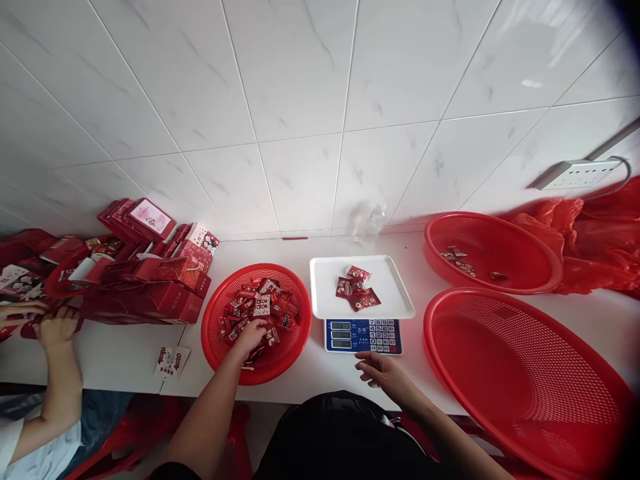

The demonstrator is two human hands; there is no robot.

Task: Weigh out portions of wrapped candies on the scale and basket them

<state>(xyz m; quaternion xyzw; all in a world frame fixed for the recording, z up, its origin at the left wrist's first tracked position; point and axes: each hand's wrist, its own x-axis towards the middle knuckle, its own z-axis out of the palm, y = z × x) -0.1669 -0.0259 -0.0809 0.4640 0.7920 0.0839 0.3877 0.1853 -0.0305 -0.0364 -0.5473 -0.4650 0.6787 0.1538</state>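
My left hand (251, 335) reaches into a round red basket (218, 308) filled with several red candy packets (265, 303), its fingers curled down among them. My right hand (383, 372) hovers open, palm partly up, just in front of the blue keypad of a white scale (363, 333). A few red packets (358, 288) lie on the white weighing tray (395, 303).
A big empty red basket (530, 373) sits at the right, another (493, 253) with a few packets behind it. Red gift boxes (150, 280) pile at the left, where another person's hands (55, 327) work. A printed card (171, 361) lies near the counter edge. A power strip (575, 173) hangs on the tiled wall.
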